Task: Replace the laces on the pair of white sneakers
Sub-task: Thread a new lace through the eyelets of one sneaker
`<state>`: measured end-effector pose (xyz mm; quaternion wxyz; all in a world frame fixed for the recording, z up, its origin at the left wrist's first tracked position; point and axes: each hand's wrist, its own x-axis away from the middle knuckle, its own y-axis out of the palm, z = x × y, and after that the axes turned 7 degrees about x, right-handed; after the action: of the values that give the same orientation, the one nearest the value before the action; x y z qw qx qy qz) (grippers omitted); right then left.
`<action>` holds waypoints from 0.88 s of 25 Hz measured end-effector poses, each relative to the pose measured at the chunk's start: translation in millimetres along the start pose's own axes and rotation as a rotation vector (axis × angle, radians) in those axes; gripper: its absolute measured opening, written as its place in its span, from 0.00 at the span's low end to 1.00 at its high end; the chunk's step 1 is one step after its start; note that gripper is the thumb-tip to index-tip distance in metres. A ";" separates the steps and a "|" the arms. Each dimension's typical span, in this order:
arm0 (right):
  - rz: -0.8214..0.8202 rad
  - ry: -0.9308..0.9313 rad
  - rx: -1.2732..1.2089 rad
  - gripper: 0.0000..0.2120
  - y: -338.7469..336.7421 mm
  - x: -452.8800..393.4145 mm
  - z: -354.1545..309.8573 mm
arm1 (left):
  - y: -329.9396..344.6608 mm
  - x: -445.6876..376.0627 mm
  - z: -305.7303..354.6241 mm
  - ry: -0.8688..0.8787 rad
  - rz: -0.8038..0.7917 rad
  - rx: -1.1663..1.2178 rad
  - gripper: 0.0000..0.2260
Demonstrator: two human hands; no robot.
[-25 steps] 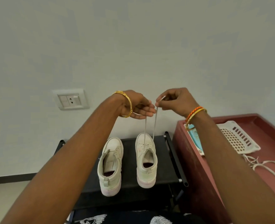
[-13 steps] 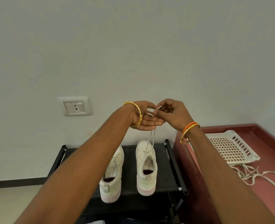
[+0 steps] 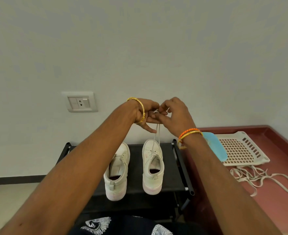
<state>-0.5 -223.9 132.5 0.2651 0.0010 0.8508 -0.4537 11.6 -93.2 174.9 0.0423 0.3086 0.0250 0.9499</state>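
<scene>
Hands [image 3: 158, 114] closed together; lace [image 3: 156, 134] now looped.

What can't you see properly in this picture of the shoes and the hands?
- Head view: the lace ends vanish between the left hand and right hand; fingers hide them.
- Left sneaker: the left forearm covers its side and eyelets.
- Blue object: partly behind the right wrist.
- Loose laces: too tangled to count.

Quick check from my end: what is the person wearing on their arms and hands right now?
Both forearms are bare, with no sleeves or gloves in view. The left hand has a gold bangle at its wrist. The right hand has two bands at its wrist: a twisted orange one and a thinner gold bangle beside it. No rings can be made out.
</scene>
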 end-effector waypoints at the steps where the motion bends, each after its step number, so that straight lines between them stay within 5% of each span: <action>1: -0.017 -0.021 0.033 0.07 -2.7 -4.2 -2.3 | 0.0 1.7 0.8 0.006 -0.004 -0.015 0.12; 7: -0.097 0.001 -0.142 0.03 -16.1 -16.8 4.7 | -7.8 8.7 2.0 -0.007 -0.072 -0.025 0.11; 15: -0.135 0.096 -0.410 0.04 -7.2 -12.9 10.1 | -9.5 15.4 -12.5 0.092 -0.066 -0.316 0.12; 19: -0.190 0.193 -0.496 0.03 0.2 -8.9 10.4 | -11.6 13.8 -16.8 0.204 -0.043 -0.417 0.09; 22: -0.228 0.255 -0.516 0.03 3.5 -5.2 10.1 | -11.9 7.6 -24.5 0.455 0.138 -0.744 0.07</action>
<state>9.4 -228.5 127.7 0.0952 -0.1050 0.9589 -0.2459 -8.2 -81.2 158.6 0.0804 0.0561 -0.3307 0.9386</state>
